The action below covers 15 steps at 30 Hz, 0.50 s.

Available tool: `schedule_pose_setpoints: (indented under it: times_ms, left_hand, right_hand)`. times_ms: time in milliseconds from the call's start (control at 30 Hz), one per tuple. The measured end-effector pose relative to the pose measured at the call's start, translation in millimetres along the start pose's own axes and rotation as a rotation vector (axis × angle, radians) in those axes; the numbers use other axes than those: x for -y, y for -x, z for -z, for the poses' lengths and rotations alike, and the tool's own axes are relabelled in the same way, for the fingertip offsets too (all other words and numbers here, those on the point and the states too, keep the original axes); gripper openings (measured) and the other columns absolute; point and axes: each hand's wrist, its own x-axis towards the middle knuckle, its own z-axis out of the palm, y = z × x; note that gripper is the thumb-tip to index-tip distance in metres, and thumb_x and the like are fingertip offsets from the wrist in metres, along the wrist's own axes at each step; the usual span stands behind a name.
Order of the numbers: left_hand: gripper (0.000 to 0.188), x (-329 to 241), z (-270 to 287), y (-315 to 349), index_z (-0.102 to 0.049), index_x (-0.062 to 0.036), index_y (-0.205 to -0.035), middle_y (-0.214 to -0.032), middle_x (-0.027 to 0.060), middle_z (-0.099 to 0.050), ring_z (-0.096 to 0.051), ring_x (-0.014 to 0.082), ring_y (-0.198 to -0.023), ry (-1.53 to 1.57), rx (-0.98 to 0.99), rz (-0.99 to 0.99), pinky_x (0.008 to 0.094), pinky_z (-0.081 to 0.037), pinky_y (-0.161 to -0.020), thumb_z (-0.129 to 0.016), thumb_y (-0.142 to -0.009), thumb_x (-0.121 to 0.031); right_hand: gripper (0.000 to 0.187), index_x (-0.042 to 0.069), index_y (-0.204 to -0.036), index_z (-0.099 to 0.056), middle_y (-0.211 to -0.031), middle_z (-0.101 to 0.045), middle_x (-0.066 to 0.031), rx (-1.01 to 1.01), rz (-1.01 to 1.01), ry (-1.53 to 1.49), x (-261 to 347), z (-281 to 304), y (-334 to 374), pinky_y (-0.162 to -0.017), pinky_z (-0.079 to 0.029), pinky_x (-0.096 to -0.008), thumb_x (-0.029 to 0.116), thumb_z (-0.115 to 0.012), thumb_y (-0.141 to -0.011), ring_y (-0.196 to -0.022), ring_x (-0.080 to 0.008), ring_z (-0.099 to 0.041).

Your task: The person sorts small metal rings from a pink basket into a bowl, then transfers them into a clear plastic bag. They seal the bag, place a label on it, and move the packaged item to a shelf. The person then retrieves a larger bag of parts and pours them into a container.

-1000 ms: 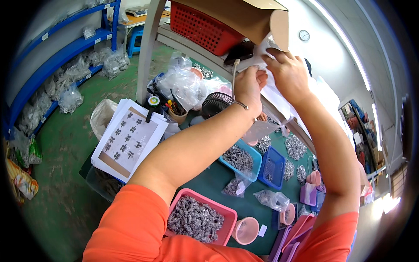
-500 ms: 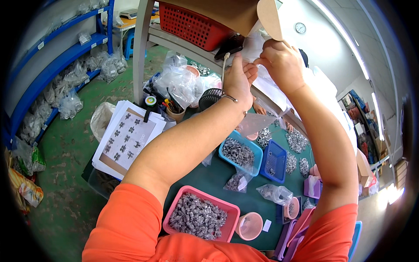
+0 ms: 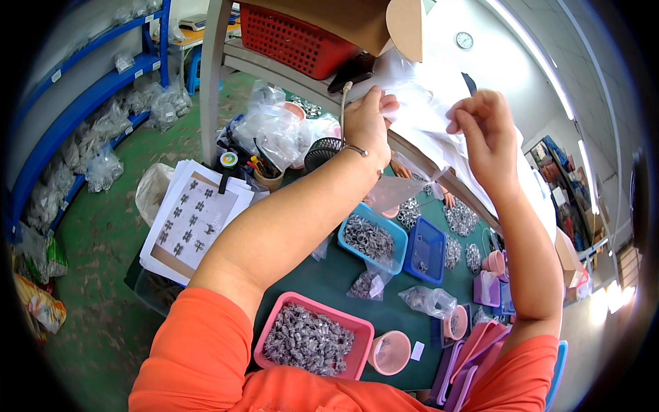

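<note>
Both my arms are raised toward the shelf (image 3: 295,74) above the table. My left hand (image 3: 367,125) is beside the shelf's front edge, close to a white cable and a dark phone-like object (image 3: 353,71). Its fingers curl in toward the thumb, and what they hold is hidden. Farther right, my right hand (image 3: 484,130) has its fingers curled and pinched against the thumb; anything in them is too small to make out. Whitish translucent plastic (image 3: 419,86) lies between and behind the hands, below a cardboard box (image 3: 403,27).
A red basket (image 3: 292,40) sits on the shelf. On the green table are a pink tray (image 3: 365,350) of small metal parts, a light blue tray (image 3: 350,253), a dark blue basket (image 3: 429,248) and a pink cup (image 3: 392,353). Another person's hand (image 3: 401,169) shows beyond the shelf.
My right hand has moved right and down, away from the cardboard box and my left hand. The left hand has shifted slightly left and down in view.
</note>
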Motion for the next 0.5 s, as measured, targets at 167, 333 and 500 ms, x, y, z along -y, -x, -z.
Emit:
schedule_pose_setpoints:
  times_ms: [167,333,500]
  left_hand:
    - [0.027,-3,-4,2,-0.053,0.0016,-0.098,-0.092,0.0120,-0.062,-0.062,0.0195,-0.083,0.060,0.006,0.049,0.0298,-0.050,-0.077,-0.054,-0.089,-0.024]
    - [0.020,-4,-14,0,-0.052,0.0013,-0.097,-0.092,0.0127,-0.062,-0.062,0.0205,-0.083,0.006,-0.008,0.047,0.0305,-0.050,-0.075,-0.053,-0.088,-0.017]
    - [0.017,-3,-11,-3,-0.052,0.0010,-0.097,-0.092,0.0132,-0.062,-0.062,0.0209,-0.082,-0.015,-0.010,0.057,0.0310,-0.051,-0.073,-0.052,-0.087,-0.013]
  right_hand:
    - [0.026,0.010,-0.110,-0.055,-0.063,-0.054,-0.0079,0.144,-0.039,0.554,-8,-5,-10,-0.054,-0.043,-0.0310,0.013,-0.060,-0.084,-0.056,-0.0186,-0.052]
    - [0.027,0.013,-0.103,-0.061,-0.082,-0.058,-0.0033,0.004,0.237,1.043,-32,-23,-28,-0.054,-0.049,-0.0353,0.019,-0.065,-0.077,-0.064,-0.0260,-0.061]
    - [0.001,0.010,-0.071,-0.054,-0.074,-0.051,-0.0048,0.005,0.504,1.128,-46,-23,-47,-0.055,-0.048,-0.0344,0.009,-0.055,-0.070,-0.064,-0.0227,-0.060]
